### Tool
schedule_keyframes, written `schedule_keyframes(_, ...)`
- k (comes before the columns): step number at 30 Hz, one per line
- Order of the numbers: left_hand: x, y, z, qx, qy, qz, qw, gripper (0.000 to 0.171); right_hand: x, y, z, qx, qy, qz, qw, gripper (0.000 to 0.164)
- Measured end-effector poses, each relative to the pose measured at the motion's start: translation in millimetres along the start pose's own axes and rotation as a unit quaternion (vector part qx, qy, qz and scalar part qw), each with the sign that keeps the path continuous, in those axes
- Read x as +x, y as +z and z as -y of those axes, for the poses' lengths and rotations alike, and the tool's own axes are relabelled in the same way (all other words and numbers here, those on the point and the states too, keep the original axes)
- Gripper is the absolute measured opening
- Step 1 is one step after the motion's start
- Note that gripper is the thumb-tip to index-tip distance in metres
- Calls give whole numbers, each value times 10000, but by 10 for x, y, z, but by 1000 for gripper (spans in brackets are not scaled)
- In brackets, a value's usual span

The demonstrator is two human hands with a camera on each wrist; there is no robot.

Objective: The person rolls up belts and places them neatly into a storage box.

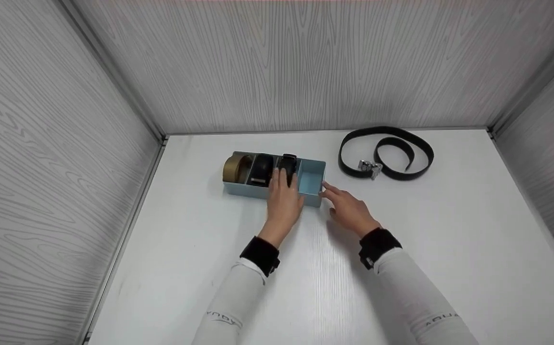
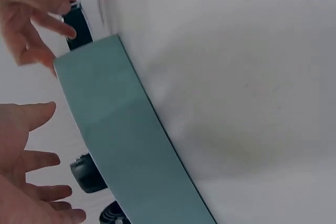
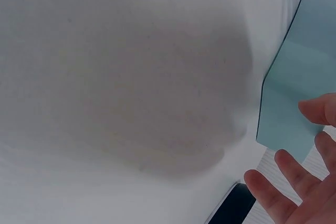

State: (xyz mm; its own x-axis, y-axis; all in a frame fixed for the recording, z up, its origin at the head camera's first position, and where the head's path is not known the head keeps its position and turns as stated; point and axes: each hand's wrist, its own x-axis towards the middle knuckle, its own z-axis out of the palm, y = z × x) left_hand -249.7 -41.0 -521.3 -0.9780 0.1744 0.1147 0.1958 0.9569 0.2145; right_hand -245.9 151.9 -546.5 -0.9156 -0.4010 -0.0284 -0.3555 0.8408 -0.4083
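Note:
A light blue-green divided box point(image 1: 246, 190) sits on the white table. From the left it holds a coiled tan belt point(image 1: 231, 168), a coiled black belt point(image 1: 261, 165) and another coiled black belt point(image 1: 288, 162); the bare floor of its rightmost compartment shows. My left hand point(image 1: 284, 199) reaches over the front wall, its extended fingers on the third coil, partly covering it. At the box's right end is my right hand point(image 1: 351, 208), fingers loosely extended with the fingertips right at the end wall. In the left wrist view, the left hand's fingers point(image 2: 39, 158) are spread, curling around nothing.
Right of the box, a loose black belt point(image 1: 403, 177) with a silver buckle point(image 1: 370, 167) lies in an open loop near the back of the table. Grey wood-grain panels point(image 1: 277, 67) wall the table at the back and both sides.

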Motion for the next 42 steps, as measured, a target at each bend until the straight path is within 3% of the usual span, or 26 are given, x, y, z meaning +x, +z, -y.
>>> schedule_keyframes(4, -180, 74, -107, 433, 567, 600, 9956, 70, -13, 21, -3, -3, -26, -43, 10000, 51)
schedule_keyframes(8, -265, 171, -139, 525, 778, 1118, 9893, 76, -20, 41, 0, -25, -40, -3, 10000, 53)
schedule_keyframes(15, -222, 217, -108, 811, 879, 968, 9881, 80, 4, 48, -9, 34, -119, -75, 9999, 54)
schedule_keyframes(19, -177, 235, -86, 903, 872, 1061, 9864, 82, -8, 73, -73, 287, -177, 6, 9994, 65)
schedule_keyframes(26, -73, 272, -65, 858, 683, 1103, 9878, 82, -43, -2, -330, 714, 557, 55, 9959, 81)
schedule_keyframes(30, -2, 266, -62, 731, 569, 1111, 9895, 83, -4, -182, -558, 683, 883, 209, 9935, 81)
schedule_keyframes(35, 51, 228, -44, 564, 526, 1143, 9904, 81, 8, -415, -797, 532, 876, 731, 9920, 79)
schedule_keyframes(38, 58, 211, -41, 501, 503, 1253, 9896, 81, -7, -463, -872, 467, 809, 882, 9917, 76)
schedule_keyframes(42, 57, 209, -46, 403, 521, 1324, 9890, 81, -26, -444, -875, 285, 765, 727, 9940, 65)
